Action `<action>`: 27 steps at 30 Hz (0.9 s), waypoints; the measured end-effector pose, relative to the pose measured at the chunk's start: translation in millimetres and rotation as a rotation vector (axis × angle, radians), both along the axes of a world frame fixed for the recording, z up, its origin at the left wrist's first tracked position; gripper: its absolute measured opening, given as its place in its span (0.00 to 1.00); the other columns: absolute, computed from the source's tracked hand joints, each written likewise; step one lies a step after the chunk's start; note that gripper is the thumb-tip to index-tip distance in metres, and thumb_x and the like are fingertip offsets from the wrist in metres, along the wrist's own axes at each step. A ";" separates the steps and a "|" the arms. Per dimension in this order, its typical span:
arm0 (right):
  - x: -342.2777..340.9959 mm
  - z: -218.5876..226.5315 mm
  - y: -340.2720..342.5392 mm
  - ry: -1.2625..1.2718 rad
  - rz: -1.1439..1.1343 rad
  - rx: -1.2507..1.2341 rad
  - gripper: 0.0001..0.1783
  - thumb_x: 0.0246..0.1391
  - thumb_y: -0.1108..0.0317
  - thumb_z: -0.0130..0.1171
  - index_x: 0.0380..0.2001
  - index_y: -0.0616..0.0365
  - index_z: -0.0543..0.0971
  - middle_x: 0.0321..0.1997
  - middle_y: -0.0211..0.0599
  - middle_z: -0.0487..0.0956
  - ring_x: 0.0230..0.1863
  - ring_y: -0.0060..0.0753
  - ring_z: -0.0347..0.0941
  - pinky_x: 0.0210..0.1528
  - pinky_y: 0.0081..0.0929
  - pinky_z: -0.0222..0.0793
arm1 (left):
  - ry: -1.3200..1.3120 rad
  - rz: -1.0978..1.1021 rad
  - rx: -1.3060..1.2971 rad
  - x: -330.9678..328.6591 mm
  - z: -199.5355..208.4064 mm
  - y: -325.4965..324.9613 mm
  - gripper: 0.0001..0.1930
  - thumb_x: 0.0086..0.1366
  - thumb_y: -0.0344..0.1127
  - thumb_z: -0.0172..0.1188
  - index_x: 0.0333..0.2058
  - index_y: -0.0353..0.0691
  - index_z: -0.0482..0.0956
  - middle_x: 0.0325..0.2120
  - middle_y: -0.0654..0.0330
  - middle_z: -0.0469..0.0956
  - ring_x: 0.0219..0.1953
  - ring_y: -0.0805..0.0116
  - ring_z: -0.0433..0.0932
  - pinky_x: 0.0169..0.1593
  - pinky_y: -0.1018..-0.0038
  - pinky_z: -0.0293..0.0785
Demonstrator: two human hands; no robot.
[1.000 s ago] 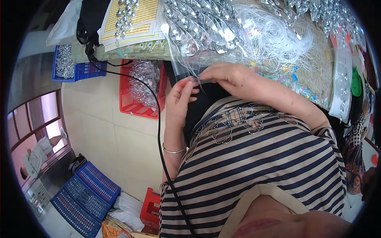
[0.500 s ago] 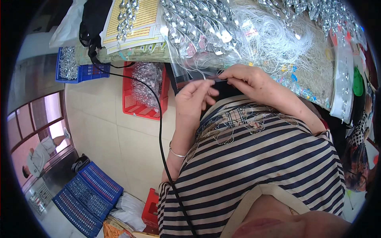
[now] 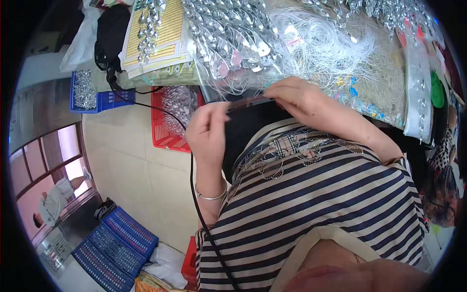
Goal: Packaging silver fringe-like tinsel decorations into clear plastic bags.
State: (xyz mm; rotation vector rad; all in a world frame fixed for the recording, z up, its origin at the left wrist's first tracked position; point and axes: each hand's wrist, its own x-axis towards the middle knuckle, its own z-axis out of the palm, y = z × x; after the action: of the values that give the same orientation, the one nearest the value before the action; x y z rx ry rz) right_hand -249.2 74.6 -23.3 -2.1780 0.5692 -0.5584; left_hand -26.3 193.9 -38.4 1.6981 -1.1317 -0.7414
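My left hand (image 3: pixel 206 130) is raised in front of the table's edge, its fingers curled together and blurred by motion. Whatever it pinches is too fine to make out. My right hand (image 3: pixel 297 100) rests close to the edge with thumb and forefinger pressed together; what lies between them is hidden. A dark reddish edge (image 3: pixel 248 102) shows between the two hands. Just beyond them, strands of silvery faceted crystal beads (image 3: pixel 228 36) lie on a clear plastic sheet. Beside these is a loose tangle of clear line (image 3: pixel 326 48).
A black cable (image 3: pixel 194 187) hangs down past my left arm. Below the table's left end stand a red crate (image 3: pixel 163 138) and a blue crate (image 3: pixel 109 100) of beads. Blue trays (image 3: pixel 114 243) lie on the floor; a person (image 3: pixel 56 199) is farther off.
My left hand has swung left, away from my right hand, which shifted only slightly. The gap between them is wider. The whole view has shifted a little.
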 end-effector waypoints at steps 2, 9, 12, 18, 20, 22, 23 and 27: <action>4.9 0.3 -1.0 0.062 0.060 -0.128 0.15 0.54 0.78 0.56 0.46 0.64 0.77 0.46 0.44 0.78 0.48 0.51 0.74 0.52 0.38 0.69 | -0.113 0.275 -0.098 3.5 -6.0 7.5 0.09 0.67 0.33 0.59 0.42 0.35 0.80 0.35 0.62 0.77 0.33 0.74 0.75 0.38 0.78 0.72; 32.4 -12.9 -15.8 0.108 0.032 -0.308 0.18 0.50 0.78 0.53 0.46 0.62 0.77 0.51 0.45 0.78 0.52 0.49 0.73 0.55 0.39 0.67 | 0.529 0.234 0.168 6.6 -7.9 -16.8 0.15 0.70 0.38 0.56 0.48 0.32 0.76 0.37 0.60 0.80 0.35 0.76 0.76 0.42 0.79 0.70; 37.9 -14.8 -20.9 0.059 -0.008 -0.339 0.21 0.50 0.78 0.52 0.49 0.62 0.75 0.55 0.46 0.76 0.55 0.48 0.72 0.57 0.39 0.67 | 0.488 0.242 0.092 6.4 -21.5 -27.9 0.12 0.71 0.37 0.55 0.44 0.34 0.79 0.33 0.62 0.81 0.35 0.78 0.77 0.41 0.80 0.71; 34.0 1.8 -41.2 0.083 -0.114 -0.344 0.25 0.48 0.79 0.56 0.53 0.61 0.73 0.57 0.51 0.74 0.55 0.55 0.72 0.57 0.40 0.69 | 0.496 0.170 -0.059 -2.1 -5.0 -36.7 0.12 0.71 0.35 0.54 0.40 0.32 0.80 0.31 0.66 0.80 0.33 0.83 0.74 0.38 0.85 0.69; 30.3 -3.7 -43.3 0.131 -0.079 -0.356 0.24 0.49 0.79 0.56 0.53 0.61 0.74 0.57 0.51 0.74 0.55 0.54 0.72 0.57 0.40 0.69 | 0.466 0.191 0.015 -2.2 -21.9 -37.0 0.12 0.71 0.36 0.54 0.40 0.32 0.80 0.30 0.66 0.79 0.32 0.83 0.73 0.37 0.85 0.68; 29.0 -5.4 -41.0 0.173 -0.045 -0.396 0.22 0.49 0.78 0.57 0.50 0.61 0.75 0.58 0.50 0.74 0.57 0.54 0.70 0.58 0.40 0.68 | 0.474 0.208 0.026 -2.2 -28.6 -37.7 0.12 0.71 0.36 0.54 0.40 0.33 0.80 0.30 0.67 0.79 0.31 0.83 0.72 0.37 0.85 0.68; 26.4 -2.8 -36.2 0.178 -0.045 -0.391 0.22 0.49 0.78 0.57 0.50 0.61 0.75 0.58 0.50 0.74 0.57 0.54 0.70 0.58 0.40 0.68 | 0.482 0.232 0.039 -3.3 -30.7 -36.2 0.12 0.71 0.36 0.54 0.39 0.33 0.80 0.30 0.67 0.79 0.31 0.83 0.72 0.36 0.85 0.67; 5.0 12.0 -19.1 0.168 -0.035 -0.392 0.21 0.49 0.79 0.57 0.49 0.63 0.76 0.56 0.49 0.75 0.56 0.54 0.70 0.56 0.41 0.68 | 0.538 0.227 0.052 -0.7 -29.3 -33.6 0.12 0.72 0.37 0.53 0.40 0.33 0.80 0.30 0.66 0.79 0.31 0.82 0.73 0.36 0.85 0.68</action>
State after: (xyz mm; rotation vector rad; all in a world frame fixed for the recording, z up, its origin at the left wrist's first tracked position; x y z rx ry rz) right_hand -244.3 55.5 -11.3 -2.6085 0.6296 -0.5434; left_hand -26.9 160.3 -67.7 1.5064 -0.5422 -1.0086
